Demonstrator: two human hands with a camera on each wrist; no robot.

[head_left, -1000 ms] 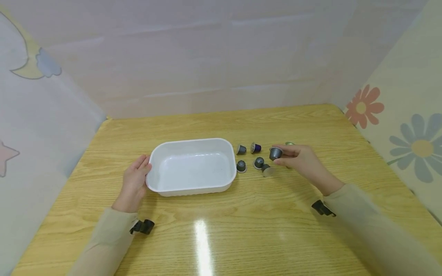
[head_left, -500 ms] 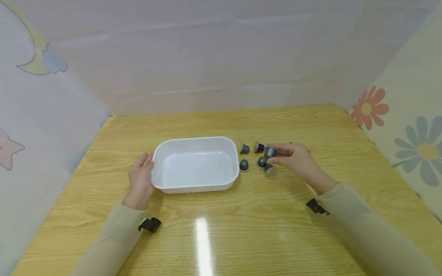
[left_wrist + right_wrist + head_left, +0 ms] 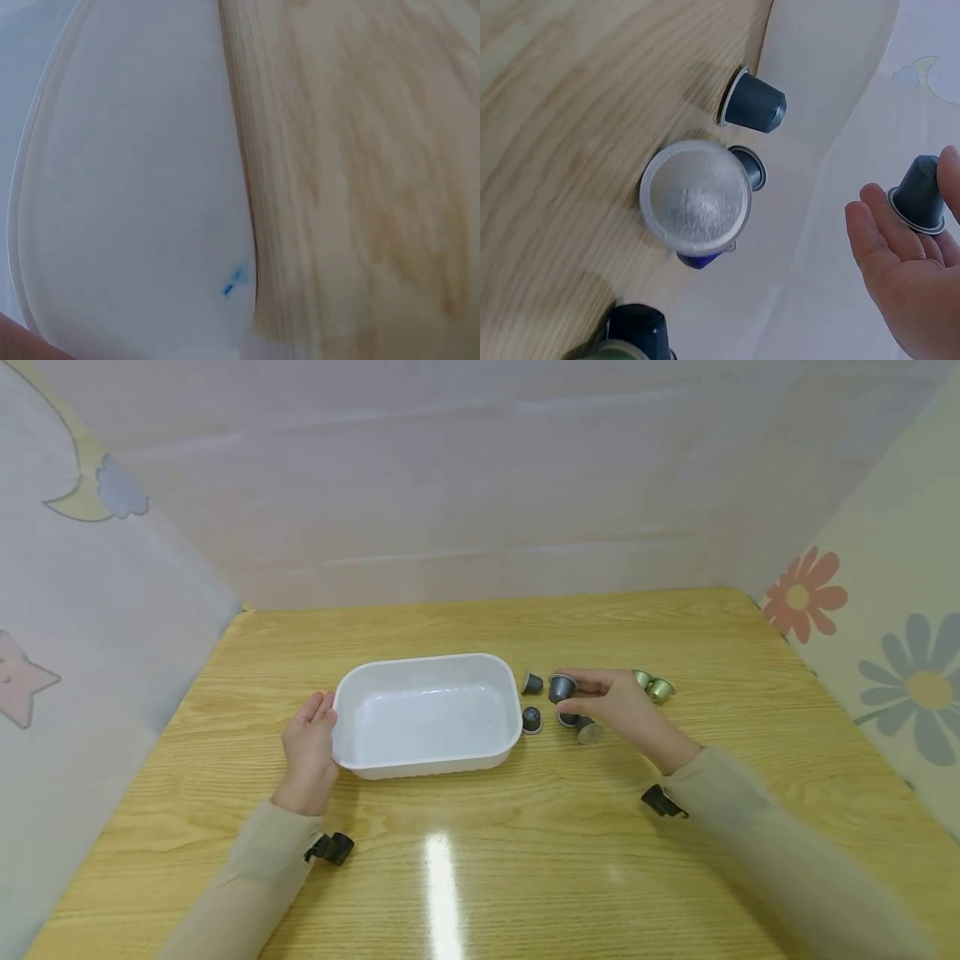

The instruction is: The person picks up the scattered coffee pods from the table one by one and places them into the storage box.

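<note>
In the head view my right hand (image 3: pixel 618 702) pinches a dark grey coffee capsule (image 3: pixel 562 687) between thumb and fingers, lid up, above other capsules. The right wrist view shows this held capsule (image 3: pixel 919 196) too. Under and beside the hand lie a tipped dark capsule (image 3: pixel 589 730) with its foil lid facing front, another standing close by (image 3: pixel 567 720), and a grey one (image 3: pixel 532 683) on its side. My left hand (image 3: pixel 309 756) rests against the left end of a white tray (image 3: pixel 427 772), fingers outside its wall. A purple capsule (image 3: pixel 699 260) is mostly hidden.
One dark capsule (image 3: pixel 532 719) stands right beside the tray's right wall. Two green-gold capsules (image 3: pixel 660 690) lie to the right, behind my right hand. All stand on a wooden table (image 3: pixel 570 852), with cloth walls behind and at both sides.
My right hand has moved left with the grey capsule, now above the front capsules and covering the purple one. The green-gold capsules have come into sight. My left hand stays at the tray.
</note>
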